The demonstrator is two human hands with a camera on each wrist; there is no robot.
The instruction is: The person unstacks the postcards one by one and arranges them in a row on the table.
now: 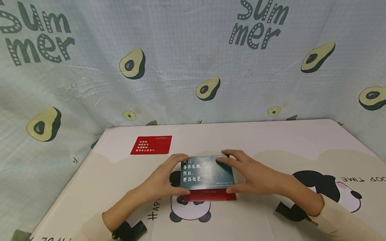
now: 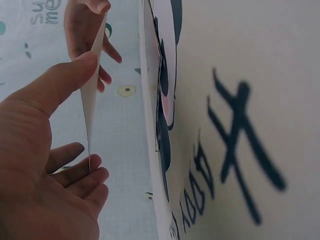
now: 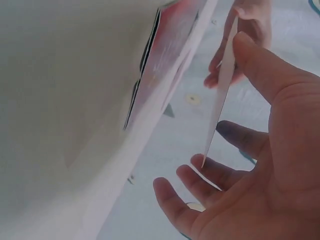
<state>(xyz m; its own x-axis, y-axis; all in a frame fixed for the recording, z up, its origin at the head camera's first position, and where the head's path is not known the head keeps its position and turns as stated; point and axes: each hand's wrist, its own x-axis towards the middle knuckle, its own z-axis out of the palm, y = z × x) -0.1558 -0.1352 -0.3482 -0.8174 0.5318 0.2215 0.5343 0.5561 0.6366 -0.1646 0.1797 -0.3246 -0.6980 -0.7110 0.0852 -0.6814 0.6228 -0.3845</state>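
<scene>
Both hands hold a dark teal card with white Chinese lettering, lifted above the table. My left hand pinches its left end, thumb at the near corner and fingers at the far one. At the right end my right hand grips it the same way, with one finger lying over its face. Seen edge-on in the left wrist view, the card shows a pale underside. Beneath it, red cards lie on the table, mostly hidden by the teal one in the head view.
Another red card with white lettering lies at the table's back left. The pale tabletop carries printed pandas and words. A hanging cloth with avocados stands behind the table's far edge.
</scene>
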